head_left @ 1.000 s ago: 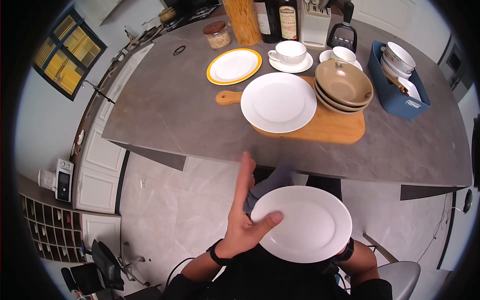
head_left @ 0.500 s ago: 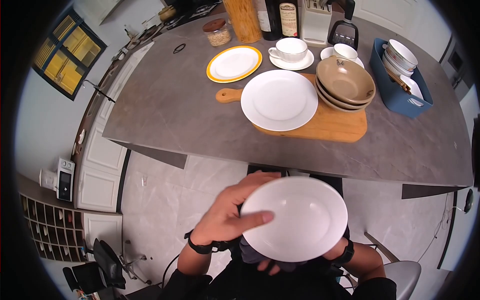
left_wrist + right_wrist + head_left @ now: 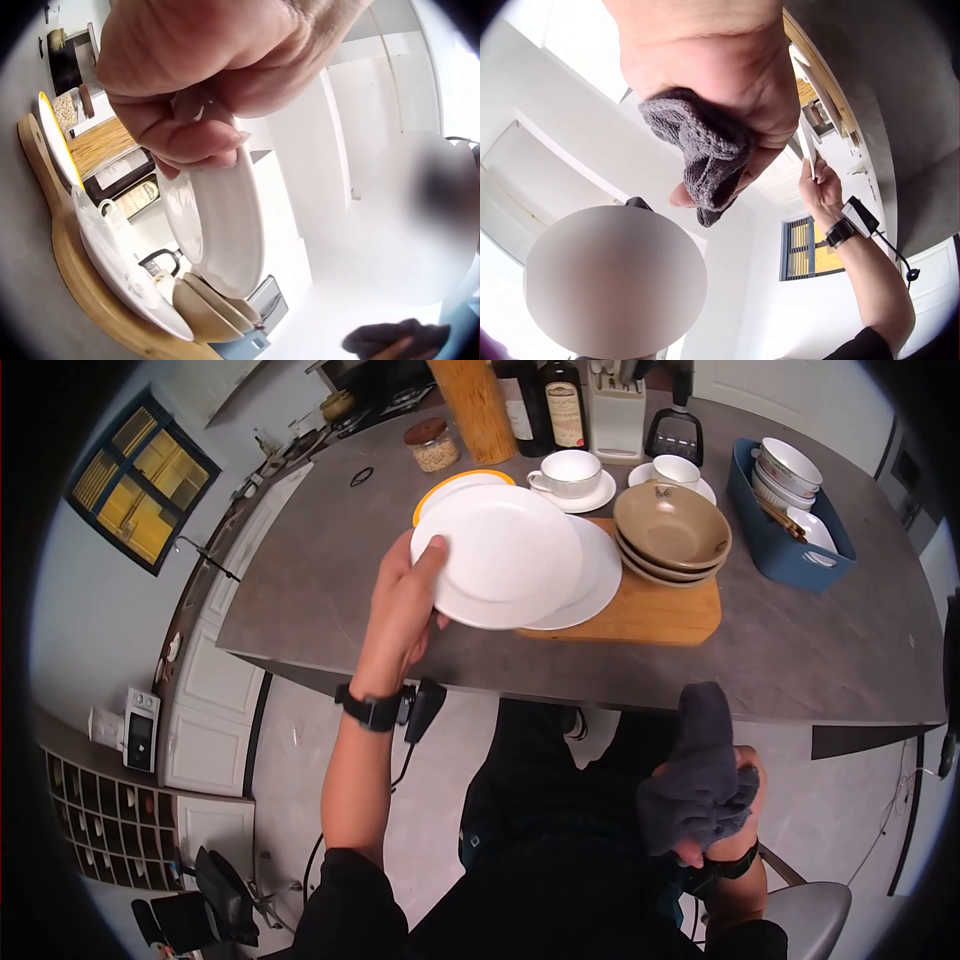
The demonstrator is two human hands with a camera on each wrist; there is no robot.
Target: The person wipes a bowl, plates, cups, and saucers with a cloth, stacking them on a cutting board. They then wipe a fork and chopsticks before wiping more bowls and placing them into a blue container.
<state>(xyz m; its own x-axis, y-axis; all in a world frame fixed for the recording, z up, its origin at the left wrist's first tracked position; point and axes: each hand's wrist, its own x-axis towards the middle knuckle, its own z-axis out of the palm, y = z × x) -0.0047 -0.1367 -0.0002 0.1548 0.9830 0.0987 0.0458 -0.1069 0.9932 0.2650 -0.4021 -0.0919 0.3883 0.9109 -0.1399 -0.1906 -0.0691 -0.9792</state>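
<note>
My left hand [image 3: 398, 600] grips a white plate [image 3: 500, 550] by its left edge, thumb on top and fingers underneath. In the head view this plate overlaps a second white plate [image 3: 600, 575] that lies on a wooden cutting board [image 3: 670, 610]. The left wrist view shows the held plate [image 3: 232, 232] tilted and raised above the one on the board. Down by the lap, my right hand [image 3: 745, 790] holds a dark grey cloth [image 3: 695, 780], bunched up and partly hiding the fingers. In the right wrist view the cloth [image 3: 705, 150] is folded in the palm.
Stacked brown bowls [image 3: 670, 530] stand on the board's right side. Behind are a yellow-rimmed plate [image 3: 430, 498], two cups on saucers, bottles [image 3: 565, 405] and a jar [image 3: 432, 448]. A blue basket [image 3: 790, 550] with bowls stands at the right, on the grey table [image 3: 320, 580].
The left hand has carried the white plate from the lap forward and up over the table. The right hand, earlier behind the plate, has moved right with the cloth, now in plain sight.
</note>
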